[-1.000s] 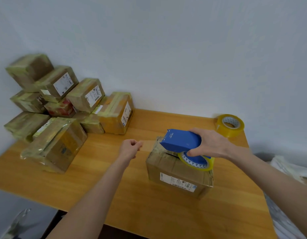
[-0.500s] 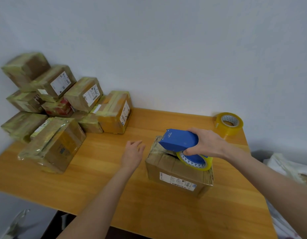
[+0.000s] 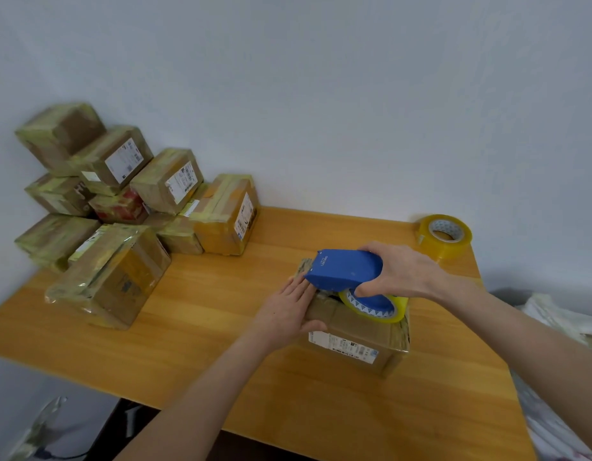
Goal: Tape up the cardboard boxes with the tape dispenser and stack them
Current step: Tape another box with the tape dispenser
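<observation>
A brown cardboard box with a white label sits on the wooden table right of centre. My right hand grips a blue tape dispenser that rests on the box's top, its yellowish tape roll showing below. My left hand lies flat against the box's left top edge, fingers straight and thumb on the near side. Several taped boxes are stacked at the back left against the wall.
A spare roll of clear yellowish tape stands at the table's back right corner. White plastic bags lie beyond the right edge. The table's front edge runs close below my forearms.
My left hand has moved right from mid-table, opened flat and come to rest on the box's left edge. My right hand and the dispenser have stayed on the box top.
</observation>
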